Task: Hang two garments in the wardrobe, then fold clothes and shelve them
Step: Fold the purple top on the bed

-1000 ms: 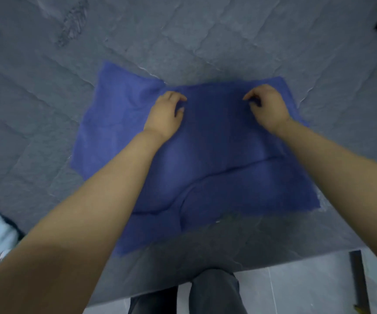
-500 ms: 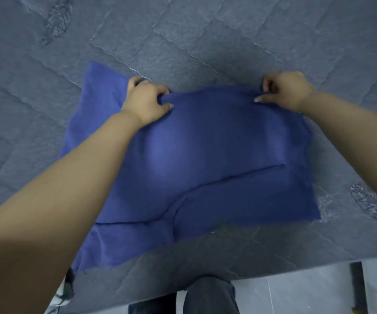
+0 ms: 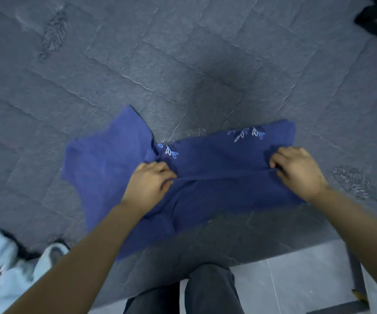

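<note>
Blue shirt (image 3: 205, 177), soft, light, limp; spread on grey bed (image 3: 183, 64) near its near edge. Left hand (image 3: 149, 184) and right hand (image 3: 296, 171) pinching a fold, fingers curled. Best gripped at folded edges, likely sagging between.

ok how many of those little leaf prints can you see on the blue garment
2. One leaf print sits just beyond the left hand; the other leaf print lies near the far edge, left of the right hand. Folded layers of the blue garment may hide more.

left hand (image 3: 148, 184) | right hand (image 3: 296, 169) | both pinch blue garment (image 3: 217, 168) | grey quilt (image 3: 183, 64)
</note>
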